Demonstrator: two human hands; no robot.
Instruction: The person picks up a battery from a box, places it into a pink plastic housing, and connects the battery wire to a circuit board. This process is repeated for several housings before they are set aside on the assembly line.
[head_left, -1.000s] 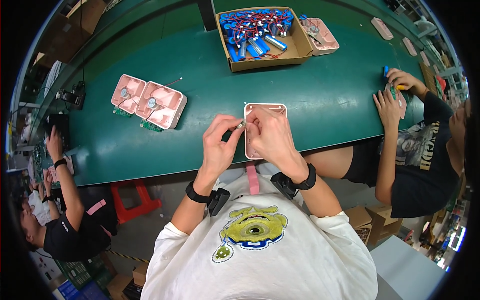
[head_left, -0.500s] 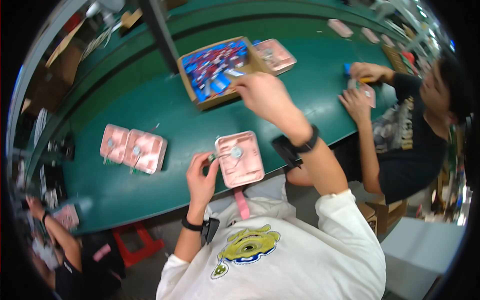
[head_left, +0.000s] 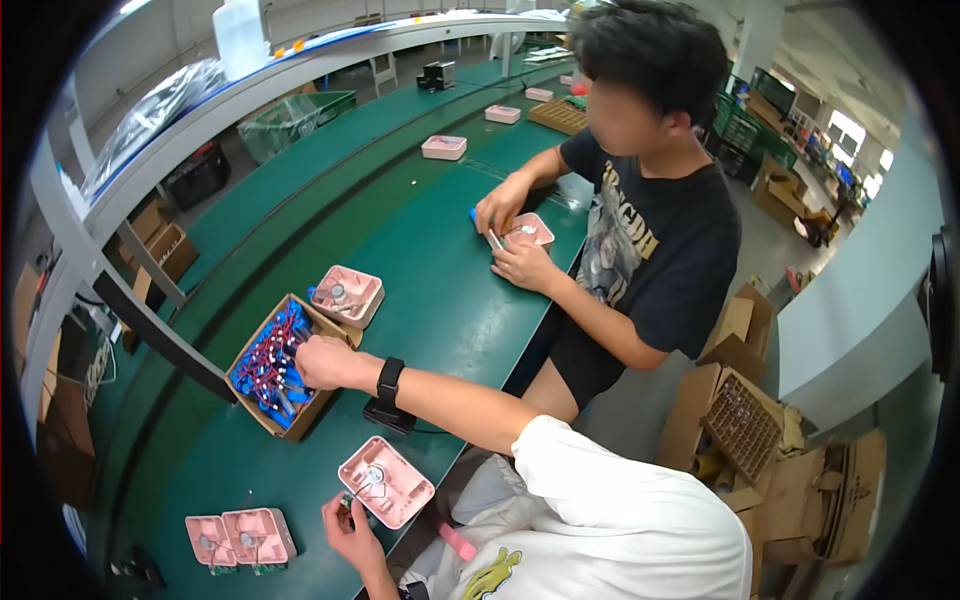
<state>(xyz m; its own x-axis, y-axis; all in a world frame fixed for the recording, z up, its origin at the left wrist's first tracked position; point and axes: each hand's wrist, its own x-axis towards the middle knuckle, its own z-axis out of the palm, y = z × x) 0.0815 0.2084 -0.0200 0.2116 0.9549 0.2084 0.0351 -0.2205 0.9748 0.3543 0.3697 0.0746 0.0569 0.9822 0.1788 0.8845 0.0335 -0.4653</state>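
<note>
A: Room and surface, left to right?
B: Grey metal frame (head_left: 70, 225), green counter (head_left: 440, 305), person in black shirt (head_left: 682, 250), cartons (head_left: 835, 495) on the floor far right.
A: Containers?
B: Two pink housings (head_left: 282, 543) side by side, round speaker in each. Then cardboard box (head_left: 322, 400), full of blue batteries (head_left: 272, 365) with red leads.
A: Hands?
B: Right hand (head_left: 335, 362) in the box, fingers on the batteries; tips hidden, can't tell if gripping. Left hand (head_left: 350, 530): fingers pinched on a small green board (head_left: 347, 499), beside the near housing (head_left: 410, 492).
A: That housing?
B: On the counter, open side up, speaker inside.
</note>
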